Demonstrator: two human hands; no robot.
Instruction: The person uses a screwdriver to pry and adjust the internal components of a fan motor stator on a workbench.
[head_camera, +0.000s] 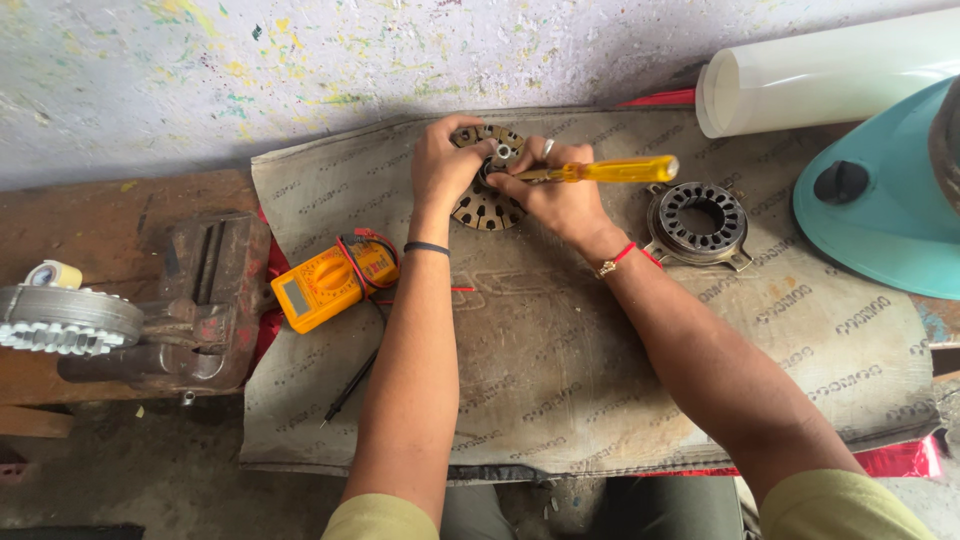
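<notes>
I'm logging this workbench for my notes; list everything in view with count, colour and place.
slotted metal disc: 1, brownish, top centre, under both hands
screwdriver: 1, yellow handle, in right hand
ring-shaped metal core: 1, grey, right of the hands
multimeter: 1, yellow, left on the mat
bench vise: 1, rusty, far left
mat: 1, grey, covering the bench
plastic roll: 1, whitish, top right
teal cover: 1, right edge
left hand: 1, holding the disc
right hand: 1, gripping the screwdriver

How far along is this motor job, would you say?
Partway, seemingly. Already apart: a ring-shaped slotted core lies by itself on the mat. In hand: the left hand steadies a round slotted disc while the right hand works a yellow-handled screwdriver at its centre. The yellow multimeter lies untouched, so any testing looks left.
</notes>
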